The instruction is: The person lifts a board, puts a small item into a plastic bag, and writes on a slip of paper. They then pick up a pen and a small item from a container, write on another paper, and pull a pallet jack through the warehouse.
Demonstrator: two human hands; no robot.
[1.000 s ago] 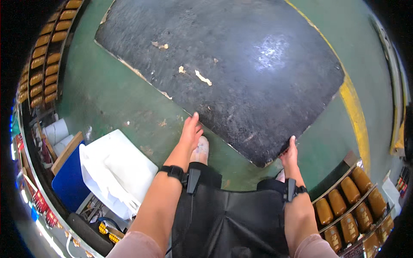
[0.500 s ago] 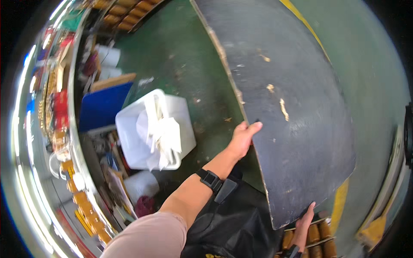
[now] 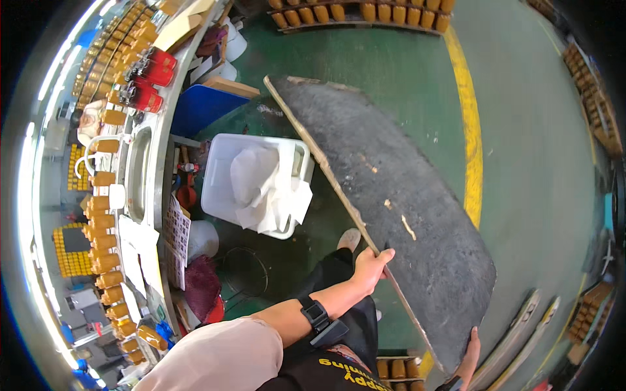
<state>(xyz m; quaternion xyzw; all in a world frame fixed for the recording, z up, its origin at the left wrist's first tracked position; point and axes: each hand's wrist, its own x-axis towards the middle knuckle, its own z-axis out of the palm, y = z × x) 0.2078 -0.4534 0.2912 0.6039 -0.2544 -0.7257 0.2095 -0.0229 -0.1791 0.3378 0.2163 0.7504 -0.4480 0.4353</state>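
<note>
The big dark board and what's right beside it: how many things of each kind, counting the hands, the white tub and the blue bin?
Dark boards: 1
hands: 2, left hand and right hand, both gripping the board's edges
White tubs: 1
Blue bins: 1
Total: 5

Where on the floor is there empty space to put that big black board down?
Bare green floor lies right of the yellow line, and more between the big black board and the top rows of brown pieces. Left is crowded: white bin, blue box, cluttered bench. The left hand and right hand grip the board.
</note>
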